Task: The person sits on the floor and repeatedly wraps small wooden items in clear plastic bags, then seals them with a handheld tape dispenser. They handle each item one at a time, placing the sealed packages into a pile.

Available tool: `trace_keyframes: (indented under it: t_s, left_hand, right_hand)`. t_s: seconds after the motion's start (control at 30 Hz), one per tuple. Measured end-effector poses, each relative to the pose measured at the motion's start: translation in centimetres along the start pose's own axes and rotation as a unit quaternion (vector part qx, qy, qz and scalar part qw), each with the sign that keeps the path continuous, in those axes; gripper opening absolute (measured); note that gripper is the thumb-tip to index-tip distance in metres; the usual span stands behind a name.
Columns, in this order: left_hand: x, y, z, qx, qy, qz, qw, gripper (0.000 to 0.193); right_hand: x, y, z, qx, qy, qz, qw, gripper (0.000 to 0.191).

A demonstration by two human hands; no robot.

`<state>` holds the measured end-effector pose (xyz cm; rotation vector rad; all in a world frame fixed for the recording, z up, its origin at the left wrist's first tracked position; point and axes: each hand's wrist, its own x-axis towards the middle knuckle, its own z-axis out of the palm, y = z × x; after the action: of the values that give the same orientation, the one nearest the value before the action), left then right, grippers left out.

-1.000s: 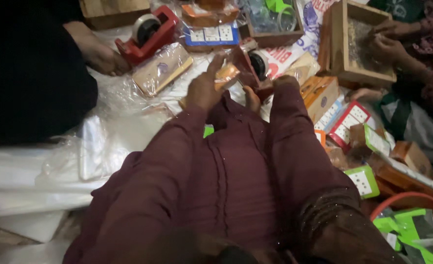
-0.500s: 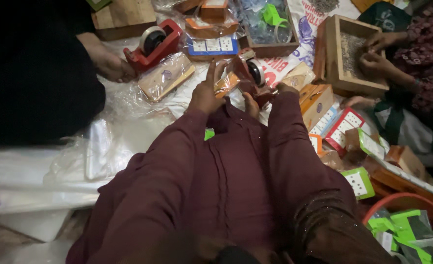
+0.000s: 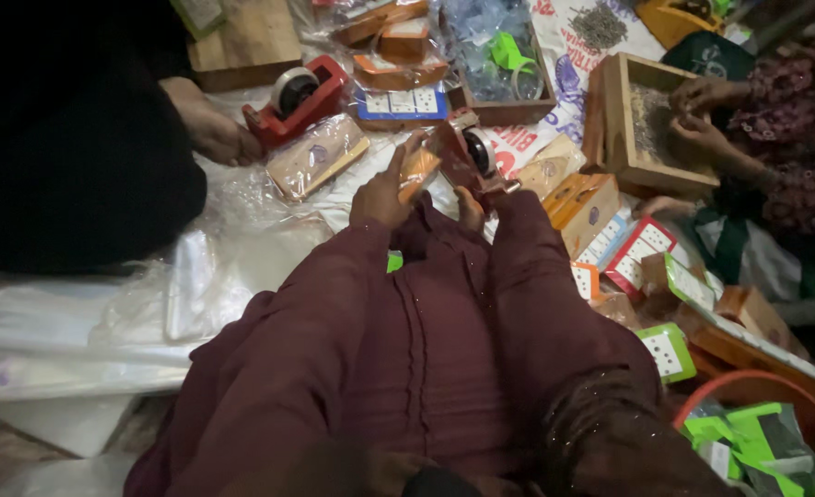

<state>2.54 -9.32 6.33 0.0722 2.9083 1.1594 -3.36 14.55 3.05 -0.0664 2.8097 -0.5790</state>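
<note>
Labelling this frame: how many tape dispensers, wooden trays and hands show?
Tape dispensers: 2, a red one by the co-worker's hand and one at the wearer's right hand.
Wooden trays: 2.
Hands: 5, counting the left hand, its grip on an orange packet.
Total: 9

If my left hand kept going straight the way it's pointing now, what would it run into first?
Probably the blue card of white pieces lying just beyond the left hand, which holds a small orange packet pointing up and away. Depth is hard to judge, so it may pass over it.

Dim light, floor (image 3: 48,433) under clear plastic sheets (image 3: 104,322), possibly bare concrete
</note>
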Motion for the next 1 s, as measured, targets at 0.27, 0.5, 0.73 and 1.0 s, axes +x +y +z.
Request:
trace_keyframes:
  t_s: [0.27, 0.5, 0.73, 1.0]
  left_hand:
    - [1.3, -1.7, 4.7, -0.127, 0.133, 0.1, 0.978, 0.108]
    - [0.8, -4.1, 6.8, -0.194, 0.077, 0.1, 0.973, 0.112]
    - [0.5, -3.0, 6.1, -0.12, 0.048, 0.019, 0.991, 0.121]
    - [1.5, -3.2, 5.1, -0.341, 0.083, 0.097, 0.931, 0.14]
  right_hand:
    - [0.3, -1.6, 0.8, 0.498, 0.0, -0.062, 0.865, 0.016]
    - [-1.4, -4.5, 5.0, 0.536, -0.108, -0.071, 0.834, 0.014]
    - [-0.4, -3.6, 7.9, 0.385, 0.034, -0.047, 0.921, 0.016]
    - [1.1, -2.9, 6.6, 0.443, -0.1, 0.007, 0.891, 0.028]
